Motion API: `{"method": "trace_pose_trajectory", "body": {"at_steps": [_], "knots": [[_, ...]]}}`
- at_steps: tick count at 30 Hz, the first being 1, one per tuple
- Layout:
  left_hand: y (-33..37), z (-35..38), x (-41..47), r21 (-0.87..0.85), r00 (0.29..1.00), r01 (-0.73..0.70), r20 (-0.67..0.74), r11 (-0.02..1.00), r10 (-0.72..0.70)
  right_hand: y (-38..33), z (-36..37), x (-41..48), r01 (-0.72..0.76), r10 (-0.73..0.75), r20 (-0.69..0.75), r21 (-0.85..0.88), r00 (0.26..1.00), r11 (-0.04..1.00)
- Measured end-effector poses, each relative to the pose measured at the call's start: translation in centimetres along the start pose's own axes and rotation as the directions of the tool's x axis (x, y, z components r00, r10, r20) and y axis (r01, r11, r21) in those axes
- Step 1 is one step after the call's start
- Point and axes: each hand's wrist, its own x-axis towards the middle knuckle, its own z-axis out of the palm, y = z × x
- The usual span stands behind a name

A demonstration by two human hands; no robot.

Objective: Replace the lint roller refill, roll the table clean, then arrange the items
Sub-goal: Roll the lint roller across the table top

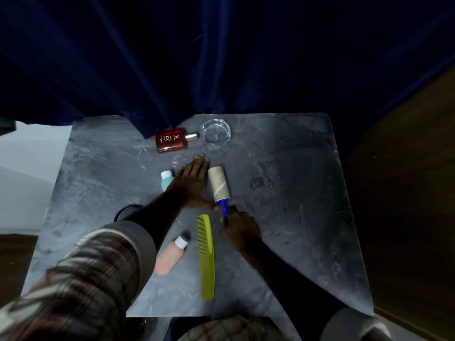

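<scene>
On table [283, 168] | right hand [240, 228] fingers gripping lint roller [218, 184] handle | left hand [190, 183] flat, open beside it

Open grey tabletop [295, 193] right of yellow-green plastic comb [206, 257]. Left of comb: pink bottle [170, 257], teal bottle [166, 180]. Beyond comb: cardboard-cored lint roller [218, 184], red flask [172, 140], clear glass dish [216, 135].

We look from a single head-worn camera, angled forward and steeply down over the grey surface [283, 193], close enough that our sleeves fill the lower corners. The wide lens bends the surface edges. The far side meets a dark blue curtain [221, 57] filling the upper half. No second view shares this scene.
</scene>
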Motion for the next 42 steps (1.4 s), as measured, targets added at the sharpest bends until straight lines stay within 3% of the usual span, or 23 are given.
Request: {"method": "trace_pose_trajectory", "body": {"at_steps": [6, 16, 26, 33, 35, 39, 42], "knots": [[0.1, -0.3, 0.1, 0.003, 0.999, 0.01, 0.035, 1.0, -0.011, 2.4, -1.0, 0.8, -0.057, 0.057, -0.004, 0.061, 0.998, 0.997], [0.3, -0.6, 0.2, 0.019, 0.998, 0.018, 0.056, 1.0, -0.019, 12.5, -5.0, 0.6, -0.299, 0.316, -0.107, 0.148, 0.943, 0.943], [0.6, -0.4, -0.1, 0.031, 1.0, 0.003, 0.001, 1.0, -0.003, 20.4, -7.4, -2.2, -0.473, 0.556, -0.118, 0.4, 0.823, 0.785], [0.6, -0.6, -0.3, 0.034, 1.0, 0.003, 0.012, 0.999, -0.003, 22.1, -8.3, -2.4, -0.574, 0.665, -0.008, 0.497, 0.746, 0.651], [0.6, -0.6, -0.3, 0.033, 1.0, 0.003, 0.014, 0.999, -0.003, 22.0, -8.0, -2.3, -0.565, 0.647, 0.004, 0.49, 0.763, 0.663], [0.3, -0.5, -0.3, 0.021, 1.0, 0.011, 0.005, 1.0, -0.011, 20.2, -7.3, -1.9, -0.478, 0.541, -0.158, 0.314, 0.826, 0.821], [0.2, -0.5, -0.4, 0.019, 1.0, 0.013, 0.003, 1.0, -0.013, 18.1, -6.9, -0.7, -0.444, 0.5, -0.133, 0.306, 0.856, 0.842]]}}
